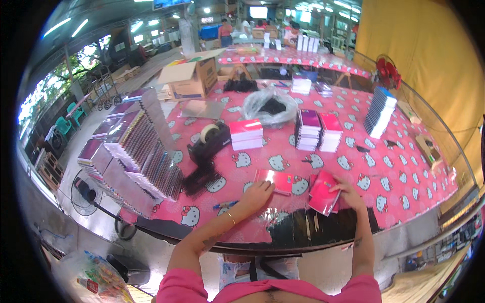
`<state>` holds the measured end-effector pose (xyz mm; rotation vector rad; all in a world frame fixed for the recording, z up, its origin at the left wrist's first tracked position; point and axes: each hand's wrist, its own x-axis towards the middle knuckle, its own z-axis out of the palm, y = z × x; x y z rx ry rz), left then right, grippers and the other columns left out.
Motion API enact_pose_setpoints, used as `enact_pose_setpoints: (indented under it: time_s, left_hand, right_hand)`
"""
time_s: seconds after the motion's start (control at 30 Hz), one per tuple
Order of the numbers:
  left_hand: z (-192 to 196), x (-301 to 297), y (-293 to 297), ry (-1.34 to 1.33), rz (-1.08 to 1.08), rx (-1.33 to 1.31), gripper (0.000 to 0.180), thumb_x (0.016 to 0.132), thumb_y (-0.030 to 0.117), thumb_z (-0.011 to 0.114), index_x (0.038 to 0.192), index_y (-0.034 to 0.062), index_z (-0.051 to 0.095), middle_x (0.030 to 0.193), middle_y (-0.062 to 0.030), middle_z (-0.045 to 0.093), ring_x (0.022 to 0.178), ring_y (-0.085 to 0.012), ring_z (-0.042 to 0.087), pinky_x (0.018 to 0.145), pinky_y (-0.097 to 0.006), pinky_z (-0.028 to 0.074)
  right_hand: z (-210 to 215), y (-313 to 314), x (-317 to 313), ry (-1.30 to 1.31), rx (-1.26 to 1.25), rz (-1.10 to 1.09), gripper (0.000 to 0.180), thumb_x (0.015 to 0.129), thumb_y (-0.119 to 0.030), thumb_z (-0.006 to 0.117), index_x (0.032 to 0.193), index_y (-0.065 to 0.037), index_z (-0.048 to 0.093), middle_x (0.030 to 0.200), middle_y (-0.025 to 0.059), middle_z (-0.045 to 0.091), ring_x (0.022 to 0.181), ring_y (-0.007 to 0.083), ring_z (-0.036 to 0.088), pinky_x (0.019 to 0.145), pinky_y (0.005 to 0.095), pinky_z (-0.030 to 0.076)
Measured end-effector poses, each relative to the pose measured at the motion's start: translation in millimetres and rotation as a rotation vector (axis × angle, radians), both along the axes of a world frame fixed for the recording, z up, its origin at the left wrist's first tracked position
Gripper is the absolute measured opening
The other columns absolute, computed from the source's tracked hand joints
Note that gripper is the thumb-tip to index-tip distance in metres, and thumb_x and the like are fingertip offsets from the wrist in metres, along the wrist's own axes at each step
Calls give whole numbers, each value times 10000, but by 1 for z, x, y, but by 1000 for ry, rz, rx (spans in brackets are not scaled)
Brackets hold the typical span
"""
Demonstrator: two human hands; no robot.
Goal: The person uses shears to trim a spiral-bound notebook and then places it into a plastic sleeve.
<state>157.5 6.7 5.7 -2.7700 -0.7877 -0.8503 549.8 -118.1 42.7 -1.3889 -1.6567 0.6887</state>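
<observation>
On the near part of the table, my left hand [258, 195] bends its fingers over the left end of a glossy red notebook [283, 184] lying flat. To the right, my right hand [347, 193] grips the right edge of a second red notebook [323, 194], which is turned at a slant. Another red cover shows partly beneath that one. Beyond my hands stand a low stack of red-covered notebooks [246, 132], a purple-topped stack [308, 132] and a red-topped stack [331, 134].
Tall piles of spiral-bound notebooks [146, 146] crowd the left side. A black tape dispenser [208, 144] stands beside them. Farther back are a plastic bag [269, 107] with black contents and an open cardboard box [194, 78]. A blue-topped stack [380, 113] stands at right. Torn black patches [298, 227] mark the table's near edge.
</observation>
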Motion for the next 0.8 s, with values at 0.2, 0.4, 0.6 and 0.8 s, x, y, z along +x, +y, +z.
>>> enact_pose_setpoints:
  time_s: [0.2,0.4,0.6,0.8]
  left_hand:
    - [18,-16,-3,0,-69,-36,395,847,118,599,1237,54,621,1120,-104,640,1070,-294,605,963,-446,471]
    - [51,6,-71,51,-223,-185,436,849,118,604,1283,69,606,1176,-121,640,1110,-311,602,1004,-498,430]
    - [22,-122,40,-53,532,-21,232,821,152,686,1012,19,691,984,-174,622,969,-343,568,829,-457,503]
    - [1,-149,52,24,573,-57,256,920,238,642,1042,17,682,953,-166,613,948,-318,591,764,-426,520]
  right_hand:
    - [12,-8,-46,-211,40,-273,547,856,22,577,1375,-146,619,1590,197,373,1500,359,297,1215,466,236]
    - [-20,-34,-176,224,136,33,642,815,-110,803,1397,-40,541,1322,133,635,1239,260,584,1058,386,435]
    - [-49,-53,-203,198,20,-210,318,846,-60,794,1127,7,660,1072,79,708,894,157,670,781,284,532]
    - [-39,-47,-221,589,150,-270,238,861,-33,773,1071,-15,662,1047,65,699,951,117,635,813,254,506]
